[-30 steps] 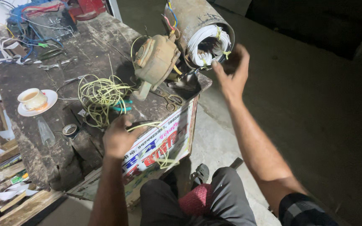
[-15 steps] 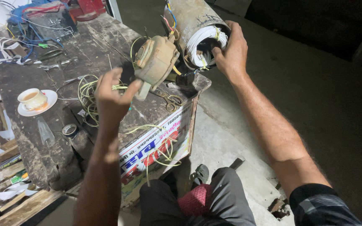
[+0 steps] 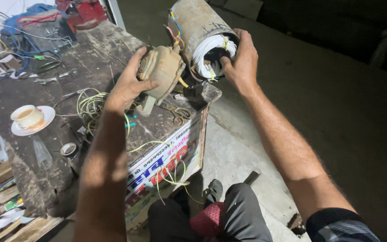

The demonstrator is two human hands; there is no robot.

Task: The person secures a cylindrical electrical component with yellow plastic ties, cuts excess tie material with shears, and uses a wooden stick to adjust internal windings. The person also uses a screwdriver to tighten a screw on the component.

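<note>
The left hand [image 3: 128, 87] closes its grip on a tan, rounded cast end cover [image 3: 162, 71], fingers curled over its left face and thumb pressed against the side. The cover surface is dull, grimy and smooth-moulded, with a short spout-like projection pointing down. It sits at the near right corner of the tabletop [image 3: 90, 54], touching the mouth of the motor stator [image 3: 202, 31].

The right hand [image 3: 242, 60] grips the open rim of the stator, fingers over the top edge and thumb near the lower edge. The stator is a cylindrical metal housing, rusted and scuffed, lying tilted with its open end toward the camera. White coil windings [image 3: 207, 51] ring the bore in smooth, tied bundles. Red, blue and yellow lead wires [image 3: 174, 28] run along the housing exterior.

The tabletop is dark, rough and worn stone or concrete. A loose coil of yellow-green wire [image 3: 90, 105] lies just beside the left wrist. A white cup on a saucer [image 3: 28, 118] stands well apart at the left edge. A roll of tape [image 3: 69, 149] lies near the front edge.
</note>
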